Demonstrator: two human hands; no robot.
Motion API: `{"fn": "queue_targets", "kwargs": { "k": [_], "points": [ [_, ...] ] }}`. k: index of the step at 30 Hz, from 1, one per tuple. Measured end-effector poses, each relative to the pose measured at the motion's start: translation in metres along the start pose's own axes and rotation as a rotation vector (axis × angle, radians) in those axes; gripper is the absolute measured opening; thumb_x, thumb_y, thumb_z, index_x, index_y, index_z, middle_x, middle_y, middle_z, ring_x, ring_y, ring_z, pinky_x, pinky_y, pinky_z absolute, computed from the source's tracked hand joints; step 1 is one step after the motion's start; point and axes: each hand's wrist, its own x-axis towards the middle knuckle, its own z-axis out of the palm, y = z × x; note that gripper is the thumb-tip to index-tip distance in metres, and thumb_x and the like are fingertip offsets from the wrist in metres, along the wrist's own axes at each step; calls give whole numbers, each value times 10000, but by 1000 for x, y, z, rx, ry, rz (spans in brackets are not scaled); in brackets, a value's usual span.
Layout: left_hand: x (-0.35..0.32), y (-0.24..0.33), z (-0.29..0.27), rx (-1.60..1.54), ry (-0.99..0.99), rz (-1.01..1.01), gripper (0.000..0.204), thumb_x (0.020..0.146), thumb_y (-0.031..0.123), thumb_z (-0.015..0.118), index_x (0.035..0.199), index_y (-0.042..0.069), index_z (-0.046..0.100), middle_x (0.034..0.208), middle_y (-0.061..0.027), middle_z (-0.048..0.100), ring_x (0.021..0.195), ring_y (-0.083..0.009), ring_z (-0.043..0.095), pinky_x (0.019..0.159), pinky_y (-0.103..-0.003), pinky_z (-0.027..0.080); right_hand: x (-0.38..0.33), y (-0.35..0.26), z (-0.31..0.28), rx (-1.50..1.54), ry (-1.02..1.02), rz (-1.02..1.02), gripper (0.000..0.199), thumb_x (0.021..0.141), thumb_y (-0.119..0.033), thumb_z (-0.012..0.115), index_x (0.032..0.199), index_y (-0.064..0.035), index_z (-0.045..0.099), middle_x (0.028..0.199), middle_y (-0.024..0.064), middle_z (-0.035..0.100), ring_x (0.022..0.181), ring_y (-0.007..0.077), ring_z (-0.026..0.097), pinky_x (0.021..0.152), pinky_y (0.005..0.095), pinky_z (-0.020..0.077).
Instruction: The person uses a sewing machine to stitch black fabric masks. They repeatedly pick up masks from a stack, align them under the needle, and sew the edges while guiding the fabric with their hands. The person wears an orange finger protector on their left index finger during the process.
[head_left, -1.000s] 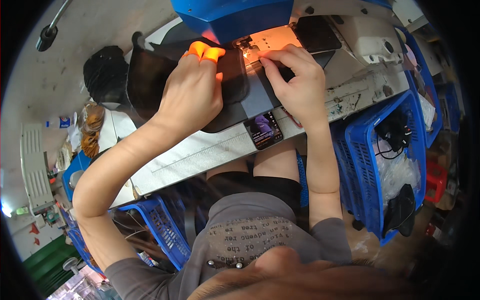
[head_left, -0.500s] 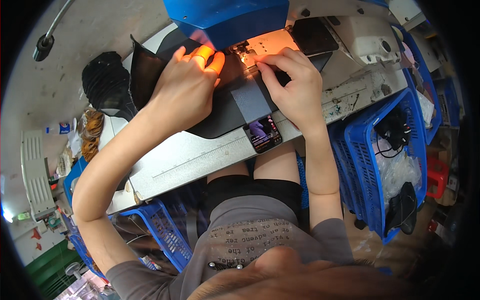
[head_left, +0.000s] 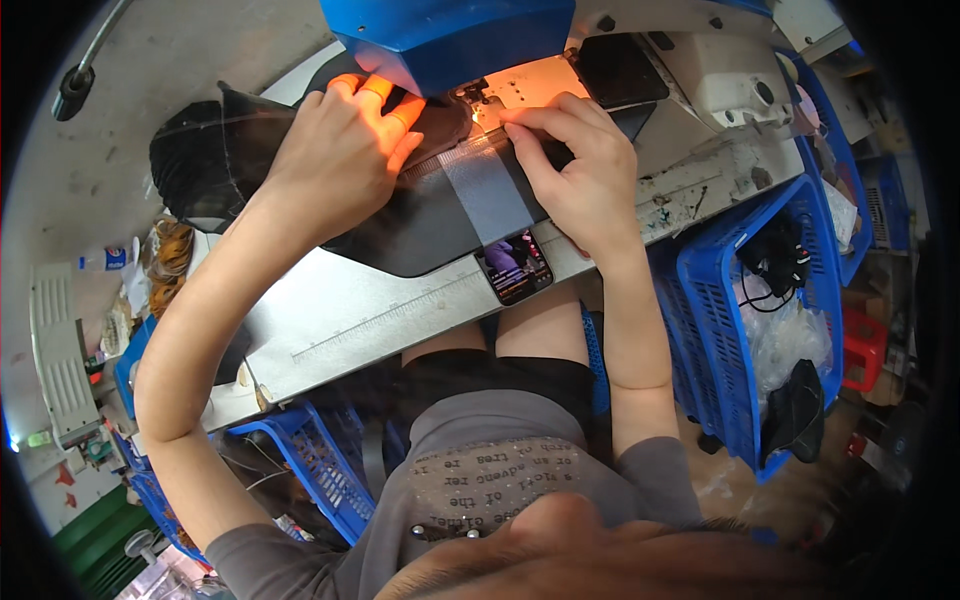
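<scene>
A blue sewing machine head [head_left: 450, 45] overhangs the bench, and a warm lamp lights its needle and presser foot [head_left: 478, 98]. My left hand [head_left: 345, 150] rests on dark sheet material [head_left: 225, 150] left of the needle, fingers spread and partly bent. My right hand [head_left: 580, 160] is just right of the presser foot, thumb and forefinger pinched together; whatever lies between them is too small to make out. A smooth black panel [head_left: 410, 235] lies beneath, crossed by a grey strip [head_left: 487, 190]. Near the needle, a ridged edge runs along the dark material.
A phone with a lit screen [head_left: 515, 268] lies at the bench's front edge [head_left: 400, 318], which carries a ruler scale. Blue plastic crates [head_left: 725, 330] stand at the right, holding clear bags and black pieces. Another blue crate [head_left: 320, 470] is below left. A black pad [head_left: 622, 70] sits beside the machine.
My left hand has shifted slightly left and down. The dark flap that stood up beside it now lies lower and farther left. My right hand keeps its pinch near the presser foot.
</scene>
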Motion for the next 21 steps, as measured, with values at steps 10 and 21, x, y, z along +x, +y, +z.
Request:
{"fn": "queue_targets", "kwargs": {
  "k": [10,21],
  "points": [
    [3,14,6,131,83,-158,284,866,280,657,999,33,695,889,-130,644,705,-297,604,602,-371,509,1,5,5,16,54,-17,73,765,-127,724,807,-68,737,749,60,643,724,259,630,647,356,502],
    [11,57,11,255,90,-461,281,890,305,629,928,41,718,862,-187,648,644,-323,587,603,-393,499,0,5,6,33,51,-20,75,774,-127,726,825,-77,745,745,46,644,711,241,625,640,352,497]
  ]
}}
